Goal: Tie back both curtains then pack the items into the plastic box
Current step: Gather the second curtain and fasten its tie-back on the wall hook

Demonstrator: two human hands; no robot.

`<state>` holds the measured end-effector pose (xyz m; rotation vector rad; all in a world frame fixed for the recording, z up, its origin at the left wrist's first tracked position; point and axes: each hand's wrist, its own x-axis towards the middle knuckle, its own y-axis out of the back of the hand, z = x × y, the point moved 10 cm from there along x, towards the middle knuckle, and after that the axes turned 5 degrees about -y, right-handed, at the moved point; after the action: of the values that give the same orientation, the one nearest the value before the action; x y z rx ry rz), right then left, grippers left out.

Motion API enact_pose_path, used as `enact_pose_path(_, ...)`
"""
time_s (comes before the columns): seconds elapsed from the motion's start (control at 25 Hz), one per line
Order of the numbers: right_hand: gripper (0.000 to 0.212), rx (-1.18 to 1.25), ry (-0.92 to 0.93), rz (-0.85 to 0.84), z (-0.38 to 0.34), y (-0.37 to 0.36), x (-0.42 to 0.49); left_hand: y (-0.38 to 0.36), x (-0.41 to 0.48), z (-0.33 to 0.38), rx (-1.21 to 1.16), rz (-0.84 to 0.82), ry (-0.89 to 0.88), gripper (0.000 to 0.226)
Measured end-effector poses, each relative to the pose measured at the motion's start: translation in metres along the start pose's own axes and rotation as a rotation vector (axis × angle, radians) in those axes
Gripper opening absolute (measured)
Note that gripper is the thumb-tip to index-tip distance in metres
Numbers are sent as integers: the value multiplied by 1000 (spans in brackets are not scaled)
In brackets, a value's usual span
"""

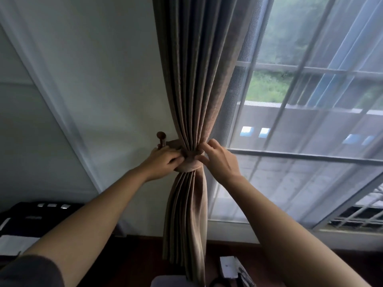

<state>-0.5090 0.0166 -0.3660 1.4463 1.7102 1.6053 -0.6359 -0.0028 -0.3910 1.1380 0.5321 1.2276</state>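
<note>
Much of the lower frame is hard for you to read: a dark, blurred object [31,216] with pale patches sits at lower left, and a pale box-like item [228,266] at the bottom edge is cut off, so neither can be identified. The top of the brown curtain [192,79] runs out of the frame, and a sheer white curtain [310,121] veils the window [300,156] on the right.

Your left hand [163,162] has its fingers curled and pressed onto the left side of the tieback [187,165], just below the wooden wall hook [161,139]; your fingertips are tucked out of sight, so how firmly you grip cannot be told. Your right hand [217,158] pinches the tieback's right edge between thumb and forefinger, the other fingers loosely spread. The tieback wraps the gathered curtain at the centre of the frame.
</note>
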Motion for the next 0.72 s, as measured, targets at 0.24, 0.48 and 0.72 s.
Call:
enact_pose_path(0.24,34,-227,86,-152,-9,-5,7,13,2,12,-24,151,-150,19)
enact_pose_path(0.48,40,-30,199,-55,-7,-1,-7,1,3,2,-217,115,-115,8)
enact_pose_path(0.72,31,-22,120,-64,-1,-7,-2,1,1,1,-114,97,-77,20)
